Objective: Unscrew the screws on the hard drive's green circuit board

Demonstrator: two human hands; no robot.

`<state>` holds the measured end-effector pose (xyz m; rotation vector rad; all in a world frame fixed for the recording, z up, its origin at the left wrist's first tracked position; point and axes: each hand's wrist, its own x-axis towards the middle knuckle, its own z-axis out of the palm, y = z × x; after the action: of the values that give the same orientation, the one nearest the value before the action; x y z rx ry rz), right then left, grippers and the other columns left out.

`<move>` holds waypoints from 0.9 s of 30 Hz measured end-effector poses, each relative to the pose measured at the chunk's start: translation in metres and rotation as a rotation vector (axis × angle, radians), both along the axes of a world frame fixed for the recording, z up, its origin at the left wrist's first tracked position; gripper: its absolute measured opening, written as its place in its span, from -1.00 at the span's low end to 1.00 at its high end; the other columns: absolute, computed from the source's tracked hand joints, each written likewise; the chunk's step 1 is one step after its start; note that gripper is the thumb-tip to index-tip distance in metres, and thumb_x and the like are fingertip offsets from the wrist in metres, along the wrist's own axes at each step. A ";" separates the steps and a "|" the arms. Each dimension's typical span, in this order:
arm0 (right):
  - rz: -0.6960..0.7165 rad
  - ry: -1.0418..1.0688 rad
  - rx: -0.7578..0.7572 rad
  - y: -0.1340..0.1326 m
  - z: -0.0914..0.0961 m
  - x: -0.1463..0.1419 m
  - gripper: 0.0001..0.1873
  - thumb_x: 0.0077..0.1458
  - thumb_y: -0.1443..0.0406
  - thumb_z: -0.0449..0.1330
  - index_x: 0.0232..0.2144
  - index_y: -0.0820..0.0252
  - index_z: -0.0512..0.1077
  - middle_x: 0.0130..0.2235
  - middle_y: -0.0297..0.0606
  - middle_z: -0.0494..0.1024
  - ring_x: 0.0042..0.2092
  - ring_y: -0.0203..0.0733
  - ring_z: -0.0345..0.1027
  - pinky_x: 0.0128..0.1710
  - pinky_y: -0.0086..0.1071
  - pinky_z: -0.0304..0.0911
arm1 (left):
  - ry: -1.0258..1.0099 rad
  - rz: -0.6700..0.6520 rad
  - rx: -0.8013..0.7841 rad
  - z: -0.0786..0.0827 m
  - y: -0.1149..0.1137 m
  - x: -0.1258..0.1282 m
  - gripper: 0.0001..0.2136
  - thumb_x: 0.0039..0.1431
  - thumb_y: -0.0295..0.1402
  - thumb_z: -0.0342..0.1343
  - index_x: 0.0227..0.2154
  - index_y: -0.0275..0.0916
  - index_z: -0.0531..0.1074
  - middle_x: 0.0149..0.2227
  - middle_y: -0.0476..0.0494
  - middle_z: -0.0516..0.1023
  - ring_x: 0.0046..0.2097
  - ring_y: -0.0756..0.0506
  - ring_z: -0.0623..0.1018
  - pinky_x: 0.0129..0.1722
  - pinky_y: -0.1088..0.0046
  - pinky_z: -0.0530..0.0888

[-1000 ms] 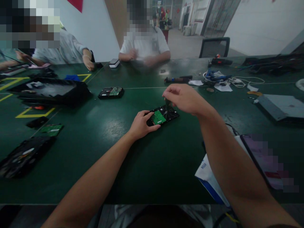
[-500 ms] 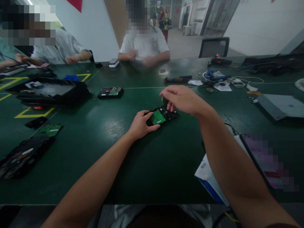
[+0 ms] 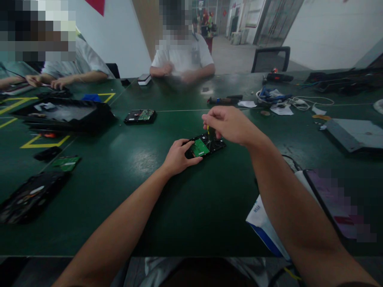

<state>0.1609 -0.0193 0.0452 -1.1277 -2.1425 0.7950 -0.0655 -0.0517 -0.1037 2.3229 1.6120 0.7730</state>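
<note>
A hard drive (image 3: 200, 148) with a green circuit board lies flat on the green table in front of me. My left hand (image 3: 177, 158) grips its left end, fingers on the far side and thumb along the near edge. Above the drive's right part, my right hand (image 3: 229, 124) pinches the handle of a small black and yellow screwdriver (image 3: 210, 131). The screwdriver stands roughly upright, pointing down at the drive; its tip is too small to make out.
Another hard drive (image 3: 140, 116) lies beyond my left hand. At left are a black tray (image 3: 62, 113), a loose green board (image 3: 67, 163) and a larger black drive (image 3: 32, 195). A phone (image 3: 332, 203), a metal case (image 3: 356, 135) and cables (image 3: 301, 103) lie right. Co-workers sit opposite.
My right fingers have shifted on the screwdriver, showing more of its handle. My left hand and the drive stay put. At far left, a co-worker's hand has moved left.
</note>
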 end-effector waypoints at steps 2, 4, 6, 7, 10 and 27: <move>0.000 0.009 -0.014 0.001 -0.001 0.001 -0.58 0.35 -0.06 0.16 -0.31 0.15 0.51 -0.37 -0.26 0.59 -0.48 -0.30 0.33 -0.40 -0.31 0.20 | -0.004 0.002 0.002 0.000 -0.001 0.000 -0.30 0.15 0.06 0.34 0.27 -0.20 0.45 0.25 -0.34 0.43 0.27 -0.37 0.42 0.30 -0.01 0.39; -0.007 0.013 -0.044 0.002 -0.002 0.002 -0.56 0.35 -0.08 0.15 -0.28 0.13 0.53 -0.45 -0.29 0.55 -0.49 -0.28 0.34 -0.41 -0.31 0.20 | -0.006 0.002 0.000 0.000 -0.001 0.000 -0.30 0.15 0.07 0.34 0.27 -0.17 0.45 0.25 -0.33 0.43 0.27 -0.37 0.42 0.30 -0.02 0.39; 0.011 0.028 -0.089 0.003 -0.003 0.004 -0.57 0.35 -0.09 0.15 -0.23 0.12 0.54 -0.50 -0.30 0.52 -0.50 -0.25 0.35 -0.43 -0.30 0.22 | -0.004 0.000 -0.003 0.001 -0.001 0.000 -0.29 0.15 0.07 0.34 0.27 -0.19 0.44 0.25 -0.34 0.43 0.27 -0.37 0.42 0.30 -0.01 0.39; 0.028 0.042 -0.113 0.004 -0.004 0.004 -0.58 0.34 -0.08 0.16 -0.21 0.11 0.55 -0.50 -0.30 0.53 -0.49 -0.23 0.37 -0.44 -0.30 0.23 | -0.002 0.000 -0.004 0.001 -0.001 0.000 -0.29 0.15 0.08 0.33 0.27 -0.21 0.44 0.24 -0.35 0.43 0.27 -0.37 0.42 0.30 -0.01 0.38; 0.046 0.061 -0.153 0.005 -0.003 0.006 -0.62 0.34 -0.04 0.18 -0.17 0.12 0.55 -0.48 -0.28 0.55 -0.47 -0.21 0.41 -0.42 -0.29 0.27 | -0.001 0.002 -0.012 0.002 -0.001 0.000 -0.29 0.15 0.07 0.33 0.27 -0.20 0.44 0.24 -0.34 0.44 0.27 -0.38 0.42 0.30 -0.02 0.39; 0.007 0.040 -0.064 0.005 -0.005 0.004 -0.65 0.36 0.02 0.16 -0.28 0.12 0.54 -0.35 -0.23 0.59 -0.46 -0.24 0.42 -0.42 -0.29 0.27 | -0.002 0.000 -0.010 0.001 0.000 0.000 -0.30 0.15 0.07 0.34 0.27 -0.18 0.45 0.25 -0.33 0.43 0.27 -0.38 0.42 0.30 -0.01 0.39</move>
<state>0.1651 -0.0138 0.0406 -1.1283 -2.1027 0.8868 -0.0655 -0.0519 -0.1029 2.3140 1.6118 0.7653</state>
